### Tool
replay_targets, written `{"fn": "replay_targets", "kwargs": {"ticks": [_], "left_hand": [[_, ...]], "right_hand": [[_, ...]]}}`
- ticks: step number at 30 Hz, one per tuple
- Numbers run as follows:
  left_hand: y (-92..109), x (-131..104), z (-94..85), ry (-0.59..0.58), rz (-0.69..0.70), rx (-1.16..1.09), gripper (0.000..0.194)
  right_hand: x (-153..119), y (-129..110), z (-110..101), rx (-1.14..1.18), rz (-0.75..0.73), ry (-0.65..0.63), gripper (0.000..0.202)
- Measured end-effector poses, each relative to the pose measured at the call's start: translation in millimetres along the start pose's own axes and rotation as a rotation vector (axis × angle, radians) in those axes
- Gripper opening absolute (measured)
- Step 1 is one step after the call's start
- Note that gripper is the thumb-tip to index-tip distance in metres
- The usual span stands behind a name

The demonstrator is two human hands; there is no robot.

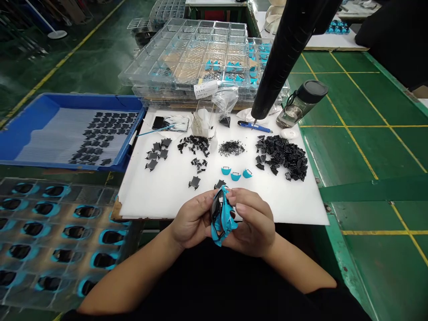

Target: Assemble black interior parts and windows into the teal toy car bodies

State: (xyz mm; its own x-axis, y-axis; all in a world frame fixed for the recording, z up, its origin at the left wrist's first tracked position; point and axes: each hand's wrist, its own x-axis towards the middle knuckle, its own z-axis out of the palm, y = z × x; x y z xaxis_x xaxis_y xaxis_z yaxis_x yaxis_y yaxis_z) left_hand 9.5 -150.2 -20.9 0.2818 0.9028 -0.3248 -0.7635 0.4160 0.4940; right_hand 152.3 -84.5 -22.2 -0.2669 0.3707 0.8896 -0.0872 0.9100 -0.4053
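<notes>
Both hands hold one blue and black plastic part (221,216) at the front edge of the white board (150,196). My left hand (194,218) grips its left side, thumb near the top. My right hand (252,220) is wrapped round its right side, with the fingers bent over it. Just beyond the hands lie a dark flat piece (220,184), partly hidden, and another dark piece (194,182). Three small blue pieces (236,176) lie farther back, near a pile of tiny black parts (232,147).
A pile of black parts (284,156) lies right, by a bottle (301,102) and blue pen (255,126). A black pole (281,62) slants down over the board. Clear trays (190,53) stand behind; a blue bin (70,100) and a tray of blue-black parts (63,232) are left.
</notes>
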Motion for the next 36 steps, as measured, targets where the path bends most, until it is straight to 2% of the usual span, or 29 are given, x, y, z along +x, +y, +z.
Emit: {"fn": "replay_targets", "kwargs": {"ticks": [4,10,14,17,20,25,27,29,31,36], "left_hand": [[-2,1,-1.5,-0.009,-0.01,-0.007,0.038],[-1,2,1.2,0.001,-0.034,-0.023,0.02],[5,2,1.5,0.034,-0.026,-0.037,0.036],[8,0,-2.5,0.064,0.059,-0.004,0.041],[7,-6,-7.0,0.013,0.194,0.161,0.035],[5,-21,-4.0,-0.073,0.395,0.787,0.033],[5,-23,0.8,-0.117,0.509,1.013,0.031],[6,-22,5.7,-0.178,0.622,1.144,0.035],[7,-18,9.5,-0.185,0.726,1.222,0.04],[11,-4,17.0,-0.052,0.979,1.385,0.051]], "right_hand": [[3,-2,0,0.011,-0.014,-0.003,0.071],[1,-5,2,-0.015,-0.041,-0.003,0.055],[-5,-5,1,-0.027,-0.08,-0.024,0.044],[-4,-4,-5,0.027,-0.046,-0.031,0.052],[-2,-1,-14,0.255,0.145,0.02,0.062],[-5,10,-17,0.813,0.792,0.264,0.057],[-8,15,-16,1.023,0.99,0.315,0.057],[-11,17,-15,1.17,1.101,0.307,0.055],[-13,16,-15,1.261,1.156,0.288,0.053],[-13,4,-16,1.357,1.262,0.283,0.055]]}}
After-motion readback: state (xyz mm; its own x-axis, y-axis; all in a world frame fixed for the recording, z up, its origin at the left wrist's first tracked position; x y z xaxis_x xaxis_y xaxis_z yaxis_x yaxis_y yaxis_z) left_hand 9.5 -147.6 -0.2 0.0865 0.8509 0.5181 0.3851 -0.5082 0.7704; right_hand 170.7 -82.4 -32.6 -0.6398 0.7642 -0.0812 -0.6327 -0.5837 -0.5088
